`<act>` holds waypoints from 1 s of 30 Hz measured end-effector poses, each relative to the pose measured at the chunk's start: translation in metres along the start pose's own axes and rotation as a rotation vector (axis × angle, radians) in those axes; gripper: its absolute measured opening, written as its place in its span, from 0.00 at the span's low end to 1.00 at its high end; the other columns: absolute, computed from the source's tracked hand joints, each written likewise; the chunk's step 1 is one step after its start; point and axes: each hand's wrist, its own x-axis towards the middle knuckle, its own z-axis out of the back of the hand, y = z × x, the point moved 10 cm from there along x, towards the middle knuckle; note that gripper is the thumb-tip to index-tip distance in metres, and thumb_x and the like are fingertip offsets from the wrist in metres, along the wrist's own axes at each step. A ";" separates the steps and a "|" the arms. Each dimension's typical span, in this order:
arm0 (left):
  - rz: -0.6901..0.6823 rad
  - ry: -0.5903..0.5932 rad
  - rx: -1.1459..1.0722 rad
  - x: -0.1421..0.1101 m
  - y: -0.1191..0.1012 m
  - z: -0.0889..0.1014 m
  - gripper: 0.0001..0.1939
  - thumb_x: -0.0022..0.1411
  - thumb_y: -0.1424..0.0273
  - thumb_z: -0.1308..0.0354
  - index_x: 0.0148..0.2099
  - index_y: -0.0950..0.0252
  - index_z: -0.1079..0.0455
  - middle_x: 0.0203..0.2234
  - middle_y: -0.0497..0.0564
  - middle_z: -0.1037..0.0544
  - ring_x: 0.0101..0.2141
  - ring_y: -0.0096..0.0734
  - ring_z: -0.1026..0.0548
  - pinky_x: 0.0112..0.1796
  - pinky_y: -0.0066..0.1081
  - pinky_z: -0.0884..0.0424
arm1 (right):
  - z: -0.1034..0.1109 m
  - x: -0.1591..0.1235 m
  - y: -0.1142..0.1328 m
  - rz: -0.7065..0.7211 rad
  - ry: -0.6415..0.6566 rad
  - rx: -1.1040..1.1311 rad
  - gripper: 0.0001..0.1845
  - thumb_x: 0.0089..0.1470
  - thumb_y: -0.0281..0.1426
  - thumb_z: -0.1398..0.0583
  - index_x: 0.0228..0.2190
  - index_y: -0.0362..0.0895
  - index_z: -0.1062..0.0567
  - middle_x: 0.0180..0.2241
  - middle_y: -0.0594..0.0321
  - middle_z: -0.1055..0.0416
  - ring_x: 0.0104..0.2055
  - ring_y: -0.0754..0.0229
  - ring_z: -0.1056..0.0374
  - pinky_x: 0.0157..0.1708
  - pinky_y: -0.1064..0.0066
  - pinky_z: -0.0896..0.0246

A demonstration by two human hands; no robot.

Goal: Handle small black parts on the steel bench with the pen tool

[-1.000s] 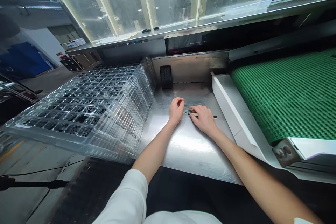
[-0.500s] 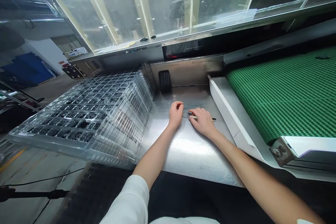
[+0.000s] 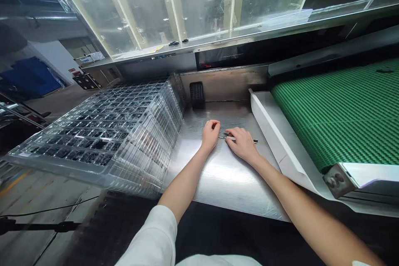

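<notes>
My left hand [image 3: 210, 134] rests on the stainless steel table [image 3: 224, 183] with its fingers curled together, and I see nothing in them. Just to its right, my right hand [image 3: 242, 144] lies over a thin metal tool [image 3: 253, 141] and grips it. The tool runs crosswise, its far tip showing near my left fingers and its other end past my right fingers. Its middle is hidden under my right hand, and I cannot tell exactly what kind of tool it is.
A tall stack of clear plastic trays [image 3: 102, 141] stands along the table's left side. On the right, a white metal guide [image 3: 280, 137] edges a green conveyor belt [image 3: 336, 124]. A dark ribbed block [image 3: 197, 94] sits at the steel back wall, below transparent guard panels [image 3: 187, 4].
The view has shifted slightly. Both hands stay close together in nearly the same place, and the tool remains under my right hand.
</notes>
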 end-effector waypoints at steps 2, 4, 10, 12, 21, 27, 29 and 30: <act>0.015 -0.005 -0.016 0.001 0.004 0.001 0.06 0.67 0.73 0.43 0.40 0.62 0.24 0.39 0.50 0.22 0.42 0.32 0.25 0.45 0.31 0.32 | 0.000 0.000 0.000 -0.008 0.009 -0.006 0.14 0.62 0.30 0.40 0.48 0.45 0.21 0.43 0.58 0.25 0.47 0.48 0.33 0.45 0.58 0.46; 0.035 -0.010 -0.028 0.002 0.008 0.001 0.06 0.67 0.73 0.44 0.41 0.62 0.25 0.40 0.50 0.22 0.42 0.32 0.25 0.45 0.31 0.32 | -0.001 0.001 0.000 -0.016 0.026 -0.013 0.14 0.63 0.30 0.40 0.49 0.45 0.21 0.43 0.58 0.25 0.48 0.48 0.33 0.45 0.58 0.46; 0.032 0.010 0.034 0.002 0.008 -0.001 0.07 0.68 0.72 0.45 0.42 0.62 0.25 0.40 0.51 0.21 0.43 0.32 0.25 0.45 0.29 0.32 | -0.002 0.002 -0.001 -0.027 0.055 -0.036 0.14 0.64 0.29 0.39 0.51 0.46 0.22 0.45 0.56 0.25 0.48 0.48 0.33 0.46 0.59 0.45; 0.006 0.021 0.067 0.001 0.005 -0.001 0.07 0.68 0.72 0.46 0.42 0.62 0.25 0.39 0.51 0.21 0.42 0.32 0.25 0.45 0.30 0.32 | -0.002 0.001 -0.001 -0.025 0.045 -0.037 0.14 0.64 0.28 0.40 0.50 0.45 0.22 0.46 0.56 0.25 0.49 0.48 0.33 0.46 0.59 0.45; -0.017 0.040 0.116 -0.001 0.000 -0.003 0.07 0.68 0.74 0.45 0.41 0.61 0.25 0.39 0.50 0.21 0.41 0.32 0.25 0.45 0.30 0.32 | -0.001 -0.001 0.000 -0.033 0.053 0.013 0.14 0.64 0.27 0.39 0.51 0.45 0.23 0.44 0.58 0.25 0.49 0.48 0.34 0.46 0.59 0.46; 0.019 0.022 0.071 -0.003 0.002 0.000 0.07 0.68 0.74 0.45 0.42 0.62 0.26 0.39 0.50 0.21 0.40 0.31 0.25 0.43 0.29 0.32 | -0.002 -0.001 -0.002 -0.030 0.048 0.030 0.13 0.64 0.28 0.38 0.50 0.45 0.22 0.42 0.60 0.26 0.47 0.50 0.34 0.46 0.59 0.47; 0.025 0.025 0.077 -0.004 0.002 -0.001 0.07 0.68 0.74 0.45 0.44 0.62 0.26 0.39 0.50 0.21 0.40 0.31 0.25 0.43 0.29 0.31 | -0.002 -0.001 -0.002 -0.031 0.046 0.028 0.13 0.64 0.28 0.38 0.50 0.46 0.22 0.42 0.60 0.26 0.47 0.50 0.34 0.46 0.59 0.47; 0.030 0.028 0.085 -0.004 0.002 -0.001 0.07 0.68 0.74 0.45 0.45 0.62 0.26 0.39 0.50 0.21 0.40 0.31 0.24 0.43 0.29 0.31 | -0.002 -0.001 -0.002 -0.032 0.049 0.026 0.12 0.64 0.28 0.38 0.49 0.46 0.22 0.43 0.59 0.26 0.48 0.50 0.34 0.46 0.59 0.47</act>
